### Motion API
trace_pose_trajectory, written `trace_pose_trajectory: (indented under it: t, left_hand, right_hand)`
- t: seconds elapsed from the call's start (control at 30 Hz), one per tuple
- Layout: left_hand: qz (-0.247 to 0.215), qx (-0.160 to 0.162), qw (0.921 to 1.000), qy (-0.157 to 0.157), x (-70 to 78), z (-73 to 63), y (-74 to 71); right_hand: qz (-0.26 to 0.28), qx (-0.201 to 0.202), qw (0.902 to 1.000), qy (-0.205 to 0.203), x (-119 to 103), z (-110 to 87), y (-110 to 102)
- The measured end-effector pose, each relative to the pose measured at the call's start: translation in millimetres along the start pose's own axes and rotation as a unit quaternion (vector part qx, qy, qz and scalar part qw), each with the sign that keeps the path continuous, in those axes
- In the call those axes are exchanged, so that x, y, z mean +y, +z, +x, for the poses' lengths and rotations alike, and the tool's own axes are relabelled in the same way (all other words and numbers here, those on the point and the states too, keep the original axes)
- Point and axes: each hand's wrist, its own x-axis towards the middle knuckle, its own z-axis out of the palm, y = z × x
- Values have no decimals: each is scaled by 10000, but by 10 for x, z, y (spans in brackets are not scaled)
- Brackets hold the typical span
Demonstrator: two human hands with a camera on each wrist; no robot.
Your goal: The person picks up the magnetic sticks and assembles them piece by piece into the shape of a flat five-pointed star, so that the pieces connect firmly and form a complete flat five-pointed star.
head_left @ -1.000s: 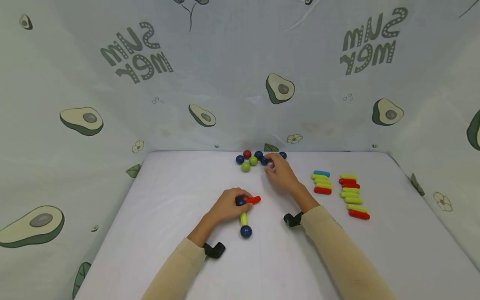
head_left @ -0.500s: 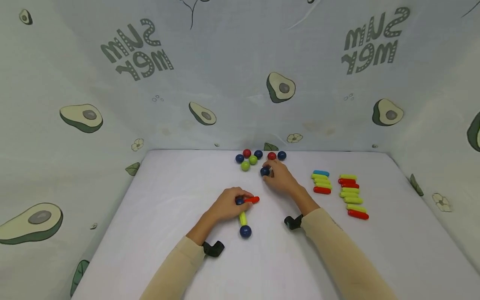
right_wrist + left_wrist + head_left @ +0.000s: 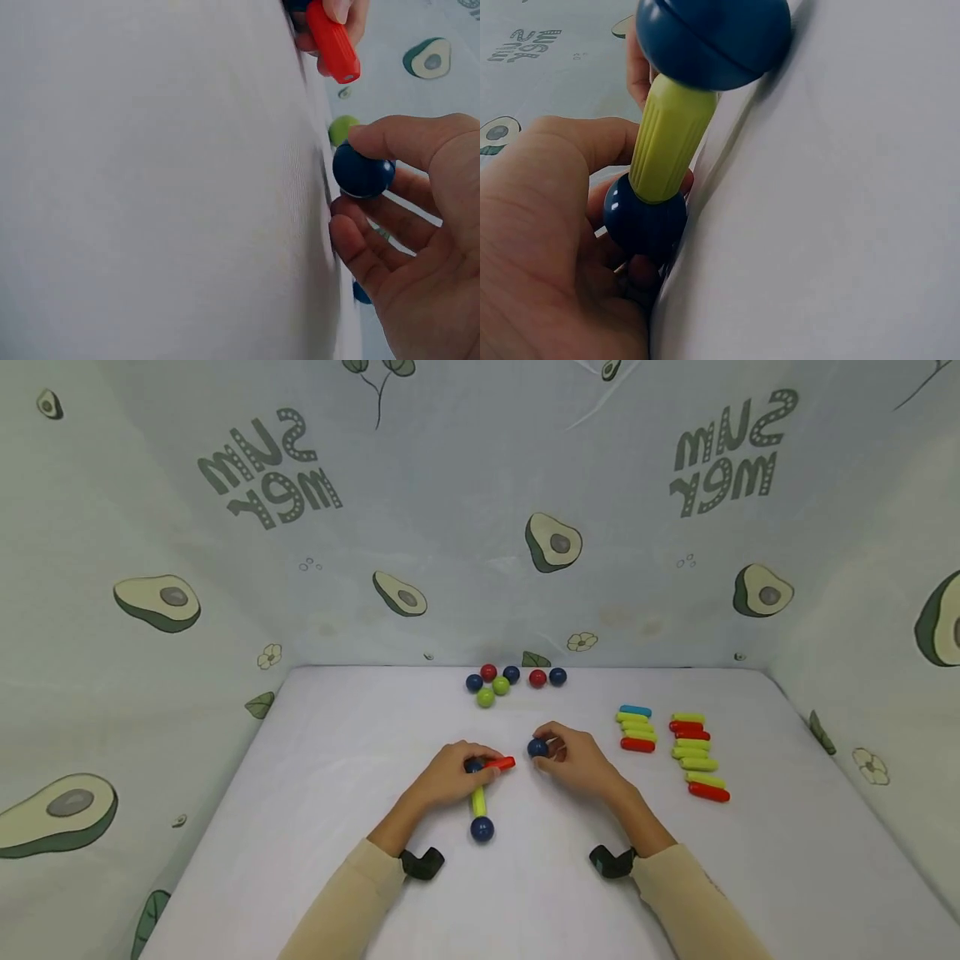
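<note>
You're pinching a ball [image 3: 536, 748] in your right hand [image 3: 581, 766], 2 o'clock of the red stick [image 3: 502, 763] your left hand [image 3: 447, 777] grips; a slack hold could drop it.

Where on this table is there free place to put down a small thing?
Free: left part of the table, between its edge and the left hand; front right, between the rods and the right sleeve. Crowded: back middle, with loose balls.
</note>
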Motion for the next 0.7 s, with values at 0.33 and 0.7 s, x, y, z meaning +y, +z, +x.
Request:
trace_pose_trajectory:
  t: [0.33,0.7]
  left_hand:
    - [33,-46,10000,81,-15,-5,-49]
    - [102,-36,9996,265,-31,1,-7]
  right_hand:
    - [672,-103,9973,-275,-88,-124,147]
    - [877,-1,9957,-306,-111,-95,238]
